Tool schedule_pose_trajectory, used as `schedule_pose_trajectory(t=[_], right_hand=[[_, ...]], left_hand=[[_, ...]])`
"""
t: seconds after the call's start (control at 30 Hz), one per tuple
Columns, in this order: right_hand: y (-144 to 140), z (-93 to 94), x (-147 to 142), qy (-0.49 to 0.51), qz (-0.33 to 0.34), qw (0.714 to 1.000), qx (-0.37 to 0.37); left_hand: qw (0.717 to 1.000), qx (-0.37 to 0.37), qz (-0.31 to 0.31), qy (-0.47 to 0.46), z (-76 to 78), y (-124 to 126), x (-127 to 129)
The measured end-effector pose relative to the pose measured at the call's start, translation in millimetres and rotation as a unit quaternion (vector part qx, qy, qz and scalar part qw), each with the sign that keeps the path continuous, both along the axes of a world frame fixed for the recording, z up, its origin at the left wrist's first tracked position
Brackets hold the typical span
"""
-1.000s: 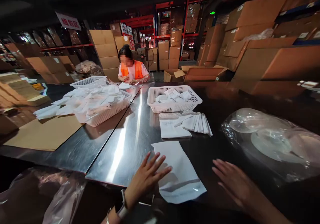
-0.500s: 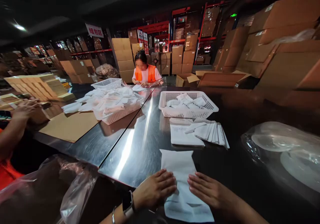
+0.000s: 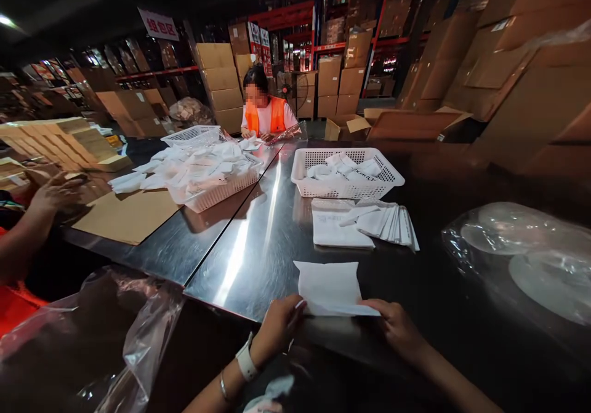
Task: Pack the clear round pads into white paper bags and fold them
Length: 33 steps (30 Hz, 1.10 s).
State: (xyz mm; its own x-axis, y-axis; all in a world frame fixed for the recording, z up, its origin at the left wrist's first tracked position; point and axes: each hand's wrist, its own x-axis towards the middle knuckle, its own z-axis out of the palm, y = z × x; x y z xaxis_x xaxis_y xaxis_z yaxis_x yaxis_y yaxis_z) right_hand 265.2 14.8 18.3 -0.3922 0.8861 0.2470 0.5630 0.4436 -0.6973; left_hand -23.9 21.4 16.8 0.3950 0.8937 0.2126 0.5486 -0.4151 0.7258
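**Holding a folded pouch at the tabletop edge: slip and crease risk**

Gripping the near corners of a white paper pouch, the left hand and right hand are both closed on it, at the front edge of the steel tabletop. The pouch is flat, matte, thin and folded over. Polished steel is slick: in my judgement an uneven pull could skew the fold or slide the pouch off the edge. A fanned stack of pouches lies just before a white perforated basket. Crinkled clear plastic wrap lies to the right.
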Motion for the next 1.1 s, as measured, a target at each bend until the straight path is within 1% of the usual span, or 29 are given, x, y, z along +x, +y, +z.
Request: schedule_pose_trajectory(t=[0.03,0.07,0.1,0.17,0.3,0.43,0.53,0.63,0.73,0.77,0.8,0.83,0.87,0.9,0.93,0.97,1.0,1.03,1.07,1.1], right_hand=[[1,2.8,-5,0.012,-0.060,0.997,-0.038],[2,5.6,-11,0.024,-0.112,0.992,-0.062],[3,8.1,-17,0.034,-0.150,0.985,-0.077],[6,12.1,-26,0.051,-0.191,0.976,-0.096],[10,14.8,-34,0.068,-0.208,0.970,-0.103],[12,13.9,-35,0.066,-0.210,0.972,-0.086],[15,13.8,-35,0.059,-0.216,0.970,-0.093],[21,13.9,-34,0.047,-0.221,0.969,-0.102],[28,12.9,-34,0.038,-0.223,0.967,-0.114],[30,12.2,-34,0.037,-0.224,0.967,-0.115],[31,11.1,-35,0.037,-0.225,0.967,-0.116],[32,9.5,-36,0.035,-0.226,0.967,-0.116],[33,7.4,-36,0.031,-0.226,0.967,-0.115],[34,4.9,-35,0.025,-0.226,0.967,-0.114],[35,2.2,-33,0.019,-0.221,0.968,-0.114],[36,-0.5,-31,0.012,-0.212,0.971,-0.112],[38,-3.0,-28,0.004,-0.203,0.974,-0.103],[39,-4.9,-25,-0.005,-0.202,0.976,-0.079],[40,-6.2,-22,-0.015,-0.217,0.976,-0.032],[41,-6.9,-20,-0.024,-0.242,0.969,0.040]], left_hand=[[0.999,-0.007,0.033,-0.017,0.0,1,4],[0.997,-0.011,0.063,-0.033,-0.2,2,8],[0.995,-0.014,0.087,-0.046,-0.4,4,12],[0.990,-0.022,0.122,-0.066,-0.3,6,18],[0.985,-0.031,0.156,-0.067,2.2,9,25],[0.982,-0.026,0.184,-0.026,4.0,12,29],[0.979,-0.017,0.203,0.032,6.3,16,33],[0.970,-0.022,0.217,0.109,12.2,18,36],[0.946,-0.025,0.246,0.210,20.9,15,38],[0.935,-0.006,0.265,0.235,23.5,14,39],[0.926,0.030,0.282,0.248,25.8,13,40],[0.922,0.086,0.284,0.251,27.7,14,42],[0.922,0.155,0.257,0.245,29.0,15,45],[0.923,0.227,0.200,0.238,29.7,18,49],[0.922,0.286,0.121,0.232,30.0,23,52],[0.917,0.323,0.039,0.230,29.7,28,55],[0.912,0.336,-0.032,0.231,29.0,34,57],[0.910,0.333,-0.079,0.233,27.9,40,58],[0.912,0.320,-0.103,0.236,26.4,45,58],[0.915,0.307,-0.113,0.238,24.7,49,56]])
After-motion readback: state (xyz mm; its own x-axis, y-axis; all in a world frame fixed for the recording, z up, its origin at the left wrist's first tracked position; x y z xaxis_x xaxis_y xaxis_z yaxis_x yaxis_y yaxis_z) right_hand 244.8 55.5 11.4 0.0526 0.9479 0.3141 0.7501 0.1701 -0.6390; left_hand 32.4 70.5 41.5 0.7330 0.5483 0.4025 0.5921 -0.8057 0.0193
